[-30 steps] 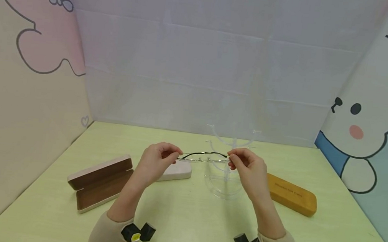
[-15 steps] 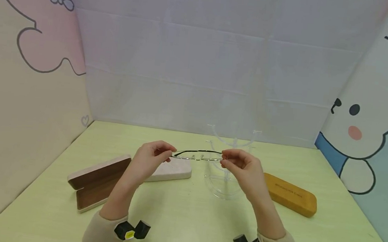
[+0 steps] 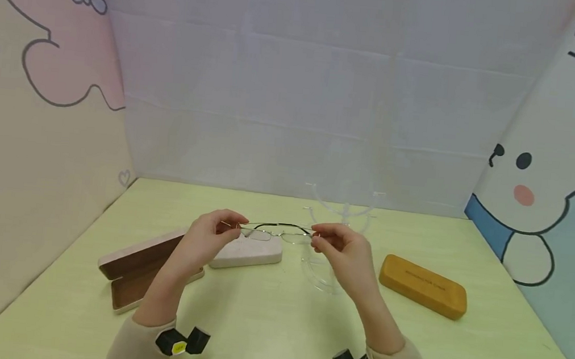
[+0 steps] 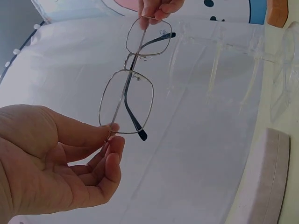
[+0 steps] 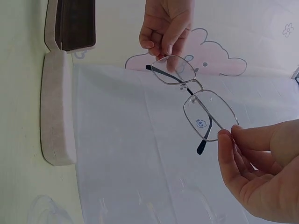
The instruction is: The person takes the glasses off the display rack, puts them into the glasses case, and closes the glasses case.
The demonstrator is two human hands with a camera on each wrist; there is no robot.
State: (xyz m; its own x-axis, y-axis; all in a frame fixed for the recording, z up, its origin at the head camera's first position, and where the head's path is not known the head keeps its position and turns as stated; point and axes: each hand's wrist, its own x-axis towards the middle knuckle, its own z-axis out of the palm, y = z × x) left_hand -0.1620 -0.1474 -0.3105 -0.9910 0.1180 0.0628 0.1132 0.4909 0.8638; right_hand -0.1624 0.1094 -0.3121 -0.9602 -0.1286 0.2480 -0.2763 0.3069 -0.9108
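A pair of eyeglasses [image 3: 276, 234] with a thin metal frame and dark temple tips is held up over the table between both hands. My left hand [image 3: 207, 240] pinches one outer end of the frame between thumb and fingers. At the opposite end, the thumb and fingers of my right hand [image 3: 344, 256] pinch the frame. In the left wrist view the temples of the glasses [image 4: 126, 100] lie folded across behind the lenses. The right wrist view shows the lenses [image 5: 211, 115] clear, with a small blue print on one.
Behind the hands stands a clear tiered display rack [image 3: 346, 207]. A pale closed glasses case [image 3: 247, 254] lies below the glasses. At the left is an open case [image 3: 130, 280] with brown lining, partly hidden by the left arm. A mustard-yellow case [image 3: 424, 286] lies at the right.
Both hands have moved left with the eyeglasses. The glasses have tilted, so the lenses now show more fully from above. The yellow case is fully uncovered.
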